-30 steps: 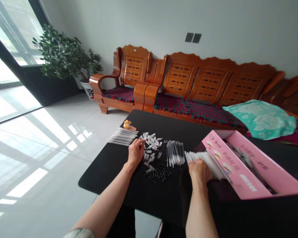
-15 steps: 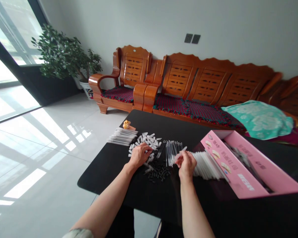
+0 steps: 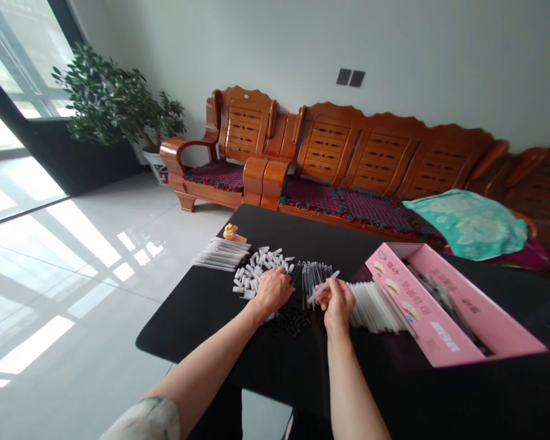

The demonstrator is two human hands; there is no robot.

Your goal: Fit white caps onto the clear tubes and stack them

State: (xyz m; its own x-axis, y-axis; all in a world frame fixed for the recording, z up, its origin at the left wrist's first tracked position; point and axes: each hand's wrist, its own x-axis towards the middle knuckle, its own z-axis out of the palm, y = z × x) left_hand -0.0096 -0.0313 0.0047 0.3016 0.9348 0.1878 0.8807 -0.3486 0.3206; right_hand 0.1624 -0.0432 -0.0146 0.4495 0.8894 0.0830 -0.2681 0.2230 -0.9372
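My right hand [image 3: 337, 304] is closed on a white pen barrel [image 3: 322, 287], held slanted above the black table [image 3: 201, 305]. My left hand [image 3: 273, 289] rests with fingers curled over a heap of white pen caps [image 3: 256, 272]; what the fingers hold is hidden. Small black parts [image 3: 291, 319] lie just in front of that hand. Clear refills [image 3: 315, 274] lie between the two hands. A row of white barrels [image 3: 373, 305] lies to the right of my right hand.
A pink open box [image 3: 440, 311] sits at the table's right. A bundle of white pens [image 3: 220, 253] and a small orange figurine [image 3: 230, 231] lie at the far left of the table. Wooden sofas [image 3: 339, 159], a teal cloth [image 3: 467, 223] and a potted plant [image 3: 114, 110] stand behind.
My right hand left the row of white barrels with one barrel and moved left. My left hand slid right and nearer over the white caps.
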